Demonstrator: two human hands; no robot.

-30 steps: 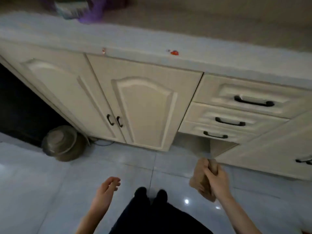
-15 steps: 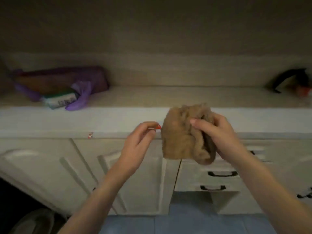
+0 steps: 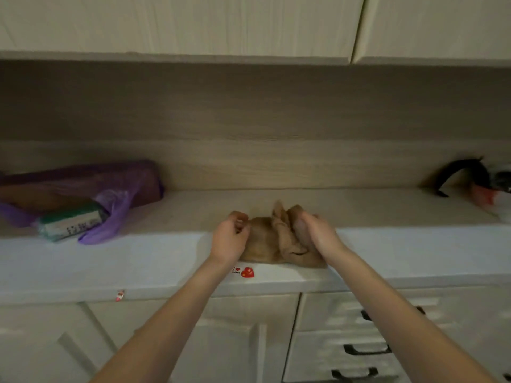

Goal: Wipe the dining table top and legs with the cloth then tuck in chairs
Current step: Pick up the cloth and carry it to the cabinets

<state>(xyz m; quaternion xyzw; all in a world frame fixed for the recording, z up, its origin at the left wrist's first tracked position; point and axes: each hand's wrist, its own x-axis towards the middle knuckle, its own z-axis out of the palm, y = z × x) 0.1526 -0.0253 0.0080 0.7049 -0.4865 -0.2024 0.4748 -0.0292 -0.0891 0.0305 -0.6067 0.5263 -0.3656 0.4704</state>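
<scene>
A crumpled tan cloth [image 3: 272, 240] lies on the pale countertop [image 3: 138, 261] near its front edge, straight ahead. My right hand [image 3: 315, 234] grips the cloth's right side, fingers curled into the fabric. My left hand [image 3: 231, 236] rests against the cloth's left side with its fingers bent at the fabric's edge. No dining table or chairs are in view.
A purple plastic bag [image 3: 110, 194] with a green-and-white packet [image 3: 72, 221] lies at the counter's left. A black curved object [image 3: 461, 172] and a red-and-white item sit at the far right. Upper cabinets hang overhead; cabinet doors and drawers with black handles [image 3: 366, 349] are below. Red stickers mark the counter edge.
My view rose from the floor to the counter. Both hands lifted, and the cloth went from hanging in my right hand to lying on the countertop between both hands.
</scene>
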